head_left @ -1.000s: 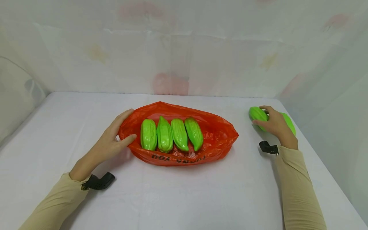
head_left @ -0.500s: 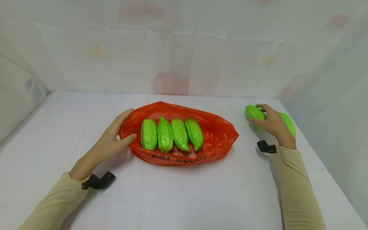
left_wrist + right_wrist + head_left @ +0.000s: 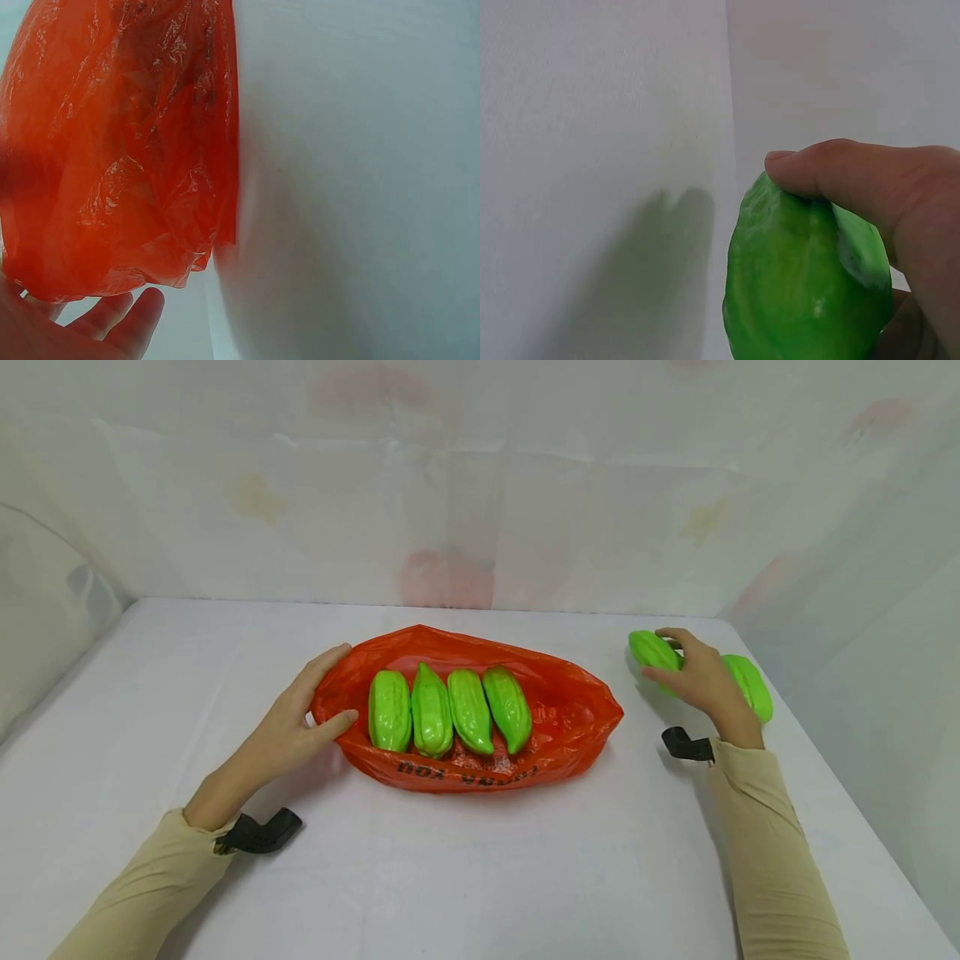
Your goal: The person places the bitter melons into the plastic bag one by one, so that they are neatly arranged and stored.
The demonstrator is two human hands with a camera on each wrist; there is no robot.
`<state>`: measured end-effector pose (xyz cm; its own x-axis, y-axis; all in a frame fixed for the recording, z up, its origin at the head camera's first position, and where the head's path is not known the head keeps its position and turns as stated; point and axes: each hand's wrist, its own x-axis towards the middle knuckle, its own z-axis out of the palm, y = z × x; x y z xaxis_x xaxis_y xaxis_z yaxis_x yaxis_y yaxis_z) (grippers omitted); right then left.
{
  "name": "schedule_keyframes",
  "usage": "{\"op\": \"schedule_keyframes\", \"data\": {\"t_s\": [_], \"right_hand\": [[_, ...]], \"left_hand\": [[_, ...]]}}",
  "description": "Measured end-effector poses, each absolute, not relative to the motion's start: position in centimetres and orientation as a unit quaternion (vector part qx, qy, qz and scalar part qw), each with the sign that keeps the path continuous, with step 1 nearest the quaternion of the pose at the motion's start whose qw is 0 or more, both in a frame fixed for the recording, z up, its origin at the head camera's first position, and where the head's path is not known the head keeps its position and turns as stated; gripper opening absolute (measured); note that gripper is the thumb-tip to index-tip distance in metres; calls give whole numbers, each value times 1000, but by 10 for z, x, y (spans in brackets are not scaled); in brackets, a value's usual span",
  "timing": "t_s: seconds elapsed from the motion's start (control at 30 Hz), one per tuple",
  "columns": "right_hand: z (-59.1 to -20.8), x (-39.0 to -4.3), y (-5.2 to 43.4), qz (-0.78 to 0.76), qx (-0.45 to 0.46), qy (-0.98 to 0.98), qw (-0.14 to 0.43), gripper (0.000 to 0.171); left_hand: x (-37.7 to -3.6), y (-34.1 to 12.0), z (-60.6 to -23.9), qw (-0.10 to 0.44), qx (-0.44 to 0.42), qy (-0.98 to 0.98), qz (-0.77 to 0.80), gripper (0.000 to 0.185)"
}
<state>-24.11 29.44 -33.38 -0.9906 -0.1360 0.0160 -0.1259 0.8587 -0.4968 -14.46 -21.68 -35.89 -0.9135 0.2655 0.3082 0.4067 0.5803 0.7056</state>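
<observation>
A red plastic bag (image 3: 570,760) lies with its mouth spread wide, dark lettering along its front. Inside it, several bright green ridged bitter melons (image 3: 431,714) sit in a row. My left hand (image 3: 296,722) is at the bag's left end, fingers and thumb spread against the rim; in the left wrist view its fingers (image 3: 135,322) look fairly straight beside the plastic. On the right, my right hand (image 3: 701,672) grips another bitter melon (image 3: 651,650). The right wrist view shows the thumb across that bitter melon (image 3: 802,292), with the other fingers mostly hidden behind it.
Another bitter melon (image 3: 748,687) lies on the white table (image 3: 525,877) behind the right hand, partly covered by it. A pale patterned curtain (image 3: 577,527) rises at the back edge. Each wrist wears a small black camera mount (image 3: 686,745).
My right hand has shifted slightly left and away from me with the bitter melon, uncovering more of the one at the far right. The left hand and bag look unchanged.
</observation>
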Motion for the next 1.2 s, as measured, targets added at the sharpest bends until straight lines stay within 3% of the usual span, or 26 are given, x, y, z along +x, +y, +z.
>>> {"op": "schedule_keyframes", "data": {"t_s": [1.2], "right_hand": [[-304,-223,256,-284,-114,952,-7,69]], "left_hand": [[-145,-217,-359,93,-198,-882,-417,77]]}}
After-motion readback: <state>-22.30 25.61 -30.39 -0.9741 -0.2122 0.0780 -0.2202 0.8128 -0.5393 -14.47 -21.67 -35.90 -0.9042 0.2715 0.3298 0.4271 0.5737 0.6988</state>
